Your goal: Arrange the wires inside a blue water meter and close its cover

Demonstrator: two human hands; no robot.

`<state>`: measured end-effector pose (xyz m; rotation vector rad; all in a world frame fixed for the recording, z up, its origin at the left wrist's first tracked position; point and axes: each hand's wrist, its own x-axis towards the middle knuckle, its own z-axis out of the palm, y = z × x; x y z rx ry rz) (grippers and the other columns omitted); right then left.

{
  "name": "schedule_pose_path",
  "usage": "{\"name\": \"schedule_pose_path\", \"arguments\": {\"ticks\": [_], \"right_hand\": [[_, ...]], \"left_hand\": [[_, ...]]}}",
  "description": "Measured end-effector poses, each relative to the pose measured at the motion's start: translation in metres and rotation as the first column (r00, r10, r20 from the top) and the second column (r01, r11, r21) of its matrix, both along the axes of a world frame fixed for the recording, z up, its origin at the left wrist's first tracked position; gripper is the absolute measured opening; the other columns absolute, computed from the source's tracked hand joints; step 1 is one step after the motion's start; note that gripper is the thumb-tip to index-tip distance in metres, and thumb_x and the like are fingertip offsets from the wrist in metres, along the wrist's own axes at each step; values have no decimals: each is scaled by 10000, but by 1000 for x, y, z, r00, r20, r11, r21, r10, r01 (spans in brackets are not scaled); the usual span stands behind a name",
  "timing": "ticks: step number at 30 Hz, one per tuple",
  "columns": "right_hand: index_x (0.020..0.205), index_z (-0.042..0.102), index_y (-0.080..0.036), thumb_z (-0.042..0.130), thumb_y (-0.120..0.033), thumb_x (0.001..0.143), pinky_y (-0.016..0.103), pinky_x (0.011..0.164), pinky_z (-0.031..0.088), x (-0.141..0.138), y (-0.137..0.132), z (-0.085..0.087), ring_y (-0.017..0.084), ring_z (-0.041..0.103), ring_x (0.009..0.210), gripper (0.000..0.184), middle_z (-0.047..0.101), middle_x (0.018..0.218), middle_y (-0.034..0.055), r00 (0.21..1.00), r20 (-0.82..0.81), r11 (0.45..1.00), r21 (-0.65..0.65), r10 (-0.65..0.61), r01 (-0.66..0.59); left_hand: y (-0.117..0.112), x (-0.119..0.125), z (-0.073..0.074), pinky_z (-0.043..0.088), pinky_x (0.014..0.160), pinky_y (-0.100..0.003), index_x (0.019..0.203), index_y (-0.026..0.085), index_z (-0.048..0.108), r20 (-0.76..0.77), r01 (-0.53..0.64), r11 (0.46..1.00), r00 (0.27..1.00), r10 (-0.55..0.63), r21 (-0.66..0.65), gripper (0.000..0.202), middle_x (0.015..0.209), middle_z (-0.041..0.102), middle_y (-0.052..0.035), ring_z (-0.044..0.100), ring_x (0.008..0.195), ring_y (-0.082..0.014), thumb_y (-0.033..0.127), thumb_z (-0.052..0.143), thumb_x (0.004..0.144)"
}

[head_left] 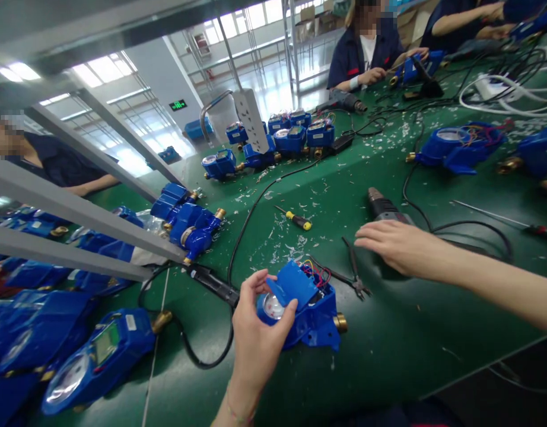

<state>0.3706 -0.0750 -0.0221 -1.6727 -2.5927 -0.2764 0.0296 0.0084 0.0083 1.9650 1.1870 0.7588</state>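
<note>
My left hand grips a blue water meter that rests on the green table near the front edge. Its lid is lifted and coloured wires show inside; a brass fitting sticks out on its right. My right hand reaches across to the right with its fingers stretched flat, just over a dark electric screwdriver lying on the table. It holds nothing. Black pliers lie between the meter and my right hand.
A yellow-handled screwdriver lies mid-table. Several blue meters are piled at the left and grouped at the back. Black cables cross the table. Grey frame bars slant across the left. Other people work at the far side and left.
</note>
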Motion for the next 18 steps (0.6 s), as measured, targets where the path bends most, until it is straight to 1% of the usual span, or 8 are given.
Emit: {"name": "schedule_pose_path", "arguments": {"ticks": [3,6,9,12,13,14,16,18], "right_hand": [[876,636,-161,526,-47,812,411,922,447,-26,32,-25,237,604,975,170,667,976,102,987,33,983,-108,155,-151],[844,609,-182,567,-81,822,339,784,469,-34,39,-39,189,610,799,112,649,843,51,970,29,958,-168,240,-232],[920,592,-182,587,-130,808,308,681,471,-39,14,-36,178,608,723,124,642,816,39,975,12,959,-183,222,-216],[1003,589,-130,464,-81,839,299,572,465,-57,-30,-37,176,592,613,213,628,738,50,996,20,988,-136,81,-78],[1111,572,-87,423,-35,814,290,544,467,-65,-43,-40,174,599,607,337,643,768,68,1000,21,995,-101,16,-14],[1231,527,-63,395,9,770,277,562,491,-72,-55,-44,184,642,714,485,673,903,106,997,13,997,-20,-72,72],[1416,398,-69,391,54,694,320,754,561,-80,-70,-53,232,641,1047,732,608,1259,166,988,22,987,62,-152,151],[1481,347,-112,427,48,665,432,976,516,-78,-73,-64,294,490,1304,835,444,1474,168,991,21,990,53,-131,130]], "left_hand": [[-1,-7,-4,482,965,-366,1245,234,541,-2,41,999,999,-41,-33,501,1195,637,-74,621,1084,-241,371,748,810],[-4,-7,-3,486,939,-350,1174,233,594,13,49,999,999,-49,-6,440,1168,648,-61,623,1062,-242,354,769,789],[-6,-4,2,493,907,-332,1151,238,609,19,55,998,998,-55,16,415,1142,658,-47,627,1031,-234,308,775,777],[-7,0,4,501,902,-334,1173,248,603,6,89,993,996,-90,72,434,1144,664,-44,632,1032,-232,282,778,777],[-8,1,4,506,900,-337,1181,249,599,0,107,989,994,-107,101,444,1142,666,-46,635,1032,-232,277,780,776],[-9,2,4,512,894,-340,1189,247,595,-7,124,984,992,-124,130,456,1136,667,-48,639,1023,-231,272,783,774],[-10,4,3,527,873,-340,1209,241,580,-21,157,972,988,-156,175,487,1118,669,-48,648,980,-220,258,788,770],[-11,4,1,535,865,-335,1224,233,570,-27,187,960,982,-185,208,510,1108,667,-48,647,963,-208,248,792,766]]}}
